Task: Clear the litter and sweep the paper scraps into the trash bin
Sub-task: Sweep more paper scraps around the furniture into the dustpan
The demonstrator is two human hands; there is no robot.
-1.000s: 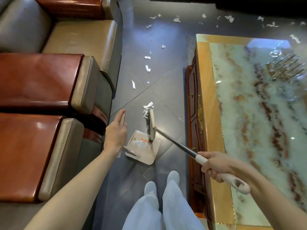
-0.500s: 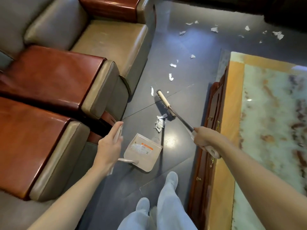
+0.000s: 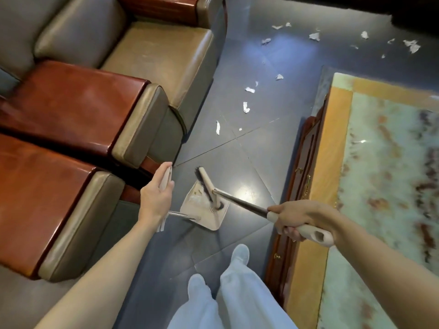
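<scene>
Floor [image 3: 261, 143] between the sofa [image 3: 142, 67] and the desk [image 3: 380, 162] is bare just ahead of my dustpan [image 3: 211, 219]. The crumpled clump of paper that lay there half a second ago is gone from the tiles. My broom [image 3: 209, 188] reached out beyond that clump then. It has since been drawn back, and its head now lies across the dustpan's mouth with the bristles in the tray.

My right hand [image 3: 299, 217] is wrapped round the broom's pale grip. My left hand [image 3: 155, 198] is curled round the dustpan's upright handle, keeping the pan on the floor. A pale heap [image 3: 197, 200] beside the bristles looks to me like that clump, so one batch is in. More scraps [image 3: 245, 107] lie further up the aisle, and no trash bin is in view.
</scene>
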